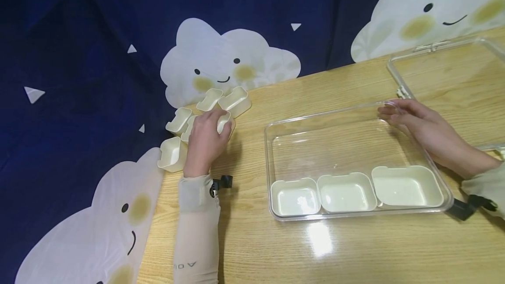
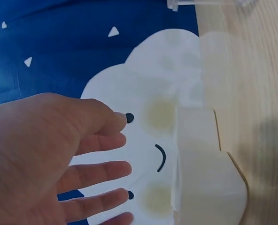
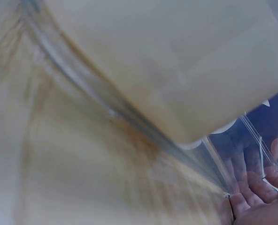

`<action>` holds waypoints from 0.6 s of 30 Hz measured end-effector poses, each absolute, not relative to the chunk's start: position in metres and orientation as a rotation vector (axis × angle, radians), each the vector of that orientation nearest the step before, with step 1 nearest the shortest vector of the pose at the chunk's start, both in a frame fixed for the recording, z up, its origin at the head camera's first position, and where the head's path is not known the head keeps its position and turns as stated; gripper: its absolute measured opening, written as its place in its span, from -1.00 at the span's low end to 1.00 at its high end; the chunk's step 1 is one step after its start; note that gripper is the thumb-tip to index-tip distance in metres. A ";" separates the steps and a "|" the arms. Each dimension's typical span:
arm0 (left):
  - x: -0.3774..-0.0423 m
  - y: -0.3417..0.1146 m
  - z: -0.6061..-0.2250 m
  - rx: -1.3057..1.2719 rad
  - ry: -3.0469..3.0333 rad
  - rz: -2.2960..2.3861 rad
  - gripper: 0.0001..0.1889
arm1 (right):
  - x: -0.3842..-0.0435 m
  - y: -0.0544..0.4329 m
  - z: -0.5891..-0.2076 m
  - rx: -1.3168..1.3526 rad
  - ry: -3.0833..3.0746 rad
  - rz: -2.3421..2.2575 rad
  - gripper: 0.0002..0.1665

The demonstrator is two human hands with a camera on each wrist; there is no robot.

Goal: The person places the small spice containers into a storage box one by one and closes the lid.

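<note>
A person's left hand (image 1: 208,141) hangs over a cluster of cream plastic bins (image 1: 171,154) at the corner of a wooden table (image 1: 252,249), its fingers apart and nearly straight in the left wrist view, where one bin stands clear of the fingertips; whether the hand touches any other bin cannot be told. Well to its right, the right hand (image 1: 428,130) is clasped at the far right corner of a clear plastic box (image 1: 335,143), where three cream inserts (image 1: 347,192) line the side nearest the person. Beyond the right hand lies a clear lid (image 1: 434,48).

The bins crowd close together, and the left hand's fingers could nudge a neighbor while closing on one. Those beyond and to the left of that hand sit by the table's edge, beside a cloud-print curtain (image 1: 244,3); a careless shove could tip one over or send it off the wood. At the box, an uneven pull by the right hand could skew it and slide the inserts into the bare space behind them. The right arm's black wrist mount (image 1: 467,207), just beside the box's near right corner, could catch it if that arm turns.
</note>
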State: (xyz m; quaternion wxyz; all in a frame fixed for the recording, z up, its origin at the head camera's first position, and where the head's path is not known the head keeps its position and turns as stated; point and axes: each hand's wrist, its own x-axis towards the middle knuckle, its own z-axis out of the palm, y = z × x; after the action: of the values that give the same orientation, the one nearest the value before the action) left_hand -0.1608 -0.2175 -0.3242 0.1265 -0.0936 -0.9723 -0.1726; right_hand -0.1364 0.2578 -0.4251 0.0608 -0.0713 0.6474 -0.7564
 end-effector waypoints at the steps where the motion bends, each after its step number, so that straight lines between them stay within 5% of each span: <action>1: -0.161 -0.218 -0.325 -0.262 -2.837 -0.502 -0.62 | -0.136 0.258 -0.425 -0.215 1.960 -2.288 -0.63; 18: -0.170 -0.230 -0.339 -0.070 -3.015 -0.506 -0.46 | -0.136 0.259 -0.424 -0.217 1.984 -2.264 -0.62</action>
State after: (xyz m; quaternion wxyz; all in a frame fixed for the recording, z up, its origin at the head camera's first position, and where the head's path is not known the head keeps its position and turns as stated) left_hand -0.1698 -0.2303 -0.3390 0.0417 -0.0228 -0.9851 -0.1653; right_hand -0.1362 0.2587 -0.4243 0.0614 -0.0716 0.6561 -0.7487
